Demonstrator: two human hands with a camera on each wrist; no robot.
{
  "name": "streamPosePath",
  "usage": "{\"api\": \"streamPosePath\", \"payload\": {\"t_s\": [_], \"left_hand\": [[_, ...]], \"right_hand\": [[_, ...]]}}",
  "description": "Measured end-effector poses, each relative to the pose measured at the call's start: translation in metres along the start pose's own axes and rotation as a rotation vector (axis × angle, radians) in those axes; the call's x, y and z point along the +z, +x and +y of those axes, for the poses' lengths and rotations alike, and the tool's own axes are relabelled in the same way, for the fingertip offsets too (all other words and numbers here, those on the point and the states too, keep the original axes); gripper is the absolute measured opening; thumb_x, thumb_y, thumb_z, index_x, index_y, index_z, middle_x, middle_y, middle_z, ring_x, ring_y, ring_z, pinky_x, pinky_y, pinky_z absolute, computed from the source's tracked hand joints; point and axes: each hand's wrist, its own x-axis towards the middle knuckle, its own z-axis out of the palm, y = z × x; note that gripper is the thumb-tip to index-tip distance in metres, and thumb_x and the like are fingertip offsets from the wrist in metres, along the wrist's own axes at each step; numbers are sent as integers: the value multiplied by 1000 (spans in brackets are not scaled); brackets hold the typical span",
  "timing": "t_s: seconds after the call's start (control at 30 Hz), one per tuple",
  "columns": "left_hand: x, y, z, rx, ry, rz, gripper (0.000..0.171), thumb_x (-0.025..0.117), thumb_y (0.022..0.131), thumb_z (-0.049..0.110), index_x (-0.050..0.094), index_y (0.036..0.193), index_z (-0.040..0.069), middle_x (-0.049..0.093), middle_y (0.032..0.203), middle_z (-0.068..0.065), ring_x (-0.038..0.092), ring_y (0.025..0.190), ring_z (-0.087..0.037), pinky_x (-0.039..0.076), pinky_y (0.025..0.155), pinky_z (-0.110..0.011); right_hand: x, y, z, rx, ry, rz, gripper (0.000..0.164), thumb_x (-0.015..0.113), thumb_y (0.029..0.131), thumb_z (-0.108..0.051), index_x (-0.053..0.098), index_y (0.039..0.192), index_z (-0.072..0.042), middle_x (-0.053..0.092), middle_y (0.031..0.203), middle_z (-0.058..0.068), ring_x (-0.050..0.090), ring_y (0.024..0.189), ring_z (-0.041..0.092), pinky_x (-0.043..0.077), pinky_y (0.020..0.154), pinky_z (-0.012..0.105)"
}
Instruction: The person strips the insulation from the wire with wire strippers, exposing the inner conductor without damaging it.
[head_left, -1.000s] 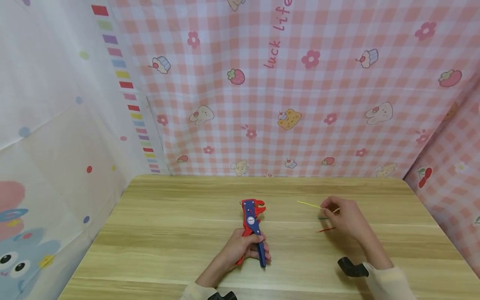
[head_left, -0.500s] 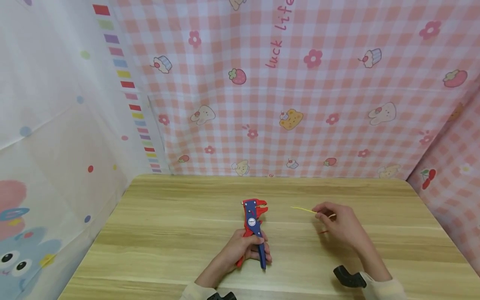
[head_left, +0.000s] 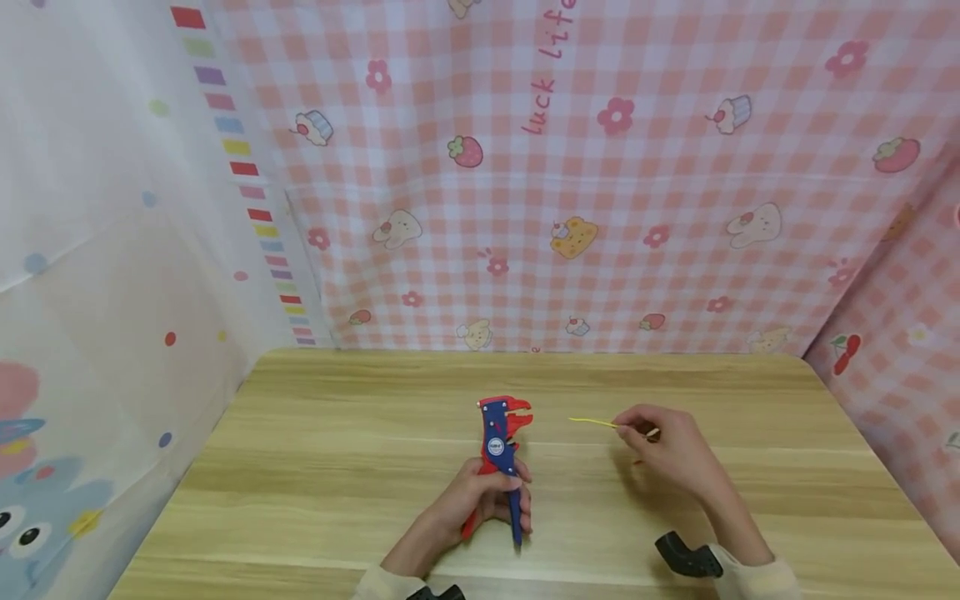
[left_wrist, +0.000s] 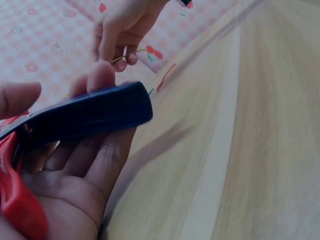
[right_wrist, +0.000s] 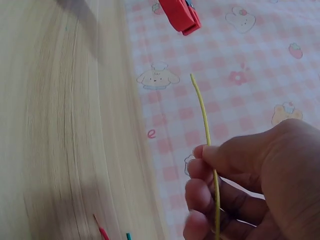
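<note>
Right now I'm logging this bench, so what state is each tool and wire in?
Wire stripper: gripped in the left hand, handles spread, jaws apart.
Yellow wire: pinched by the right hand, tip clear of the wire stripper.
Red wire: lying on the table.
Green wire: on the table, only a short end showing.

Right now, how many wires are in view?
3: a yellow wire in the right hand; a red wire and green wire on the table. Others may be hidden.

Jaws parted, the red-blue stripper (head_left: pixel 495 427) faces a thin yellow wire (right_wrist: pixel 204 115) nearby
</note>
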Motion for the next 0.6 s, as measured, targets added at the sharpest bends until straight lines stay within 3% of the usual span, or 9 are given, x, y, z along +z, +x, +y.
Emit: {"api": "streamPosePath", "payload": {"t_s": [0.23,0.43,0.6], "left_hand": [[14,-3,3,-4,-24,-71,19,58,99,16,55,113,4,74,85,-3,76,75,-18,65,81,-41],[22,-4,5,-21,-20,-88,24,59,99,17,53,115,0,73,86,-2,76,76,-17,65,81,-38],[23,-4,5,-22,-18,-98,20,58,100,16,53,114,2,73,85,-2,76,75,-17,64,81,-38]], "right_hand": [[2,-3,-5,5,10,-1,9,70,98,-18,74,98,-10,71,80,6,61,64,6,53,57,23],[1,-5,-10,7,26,4,8,70,98,-20,73,97,-13,67,73,5,60,60,8,48,53,23],[1,-3,-17,-13,37,-1,6,70,98,-22,72,95,-17,57,65,-3,49,54,4,39,49,22]]}}
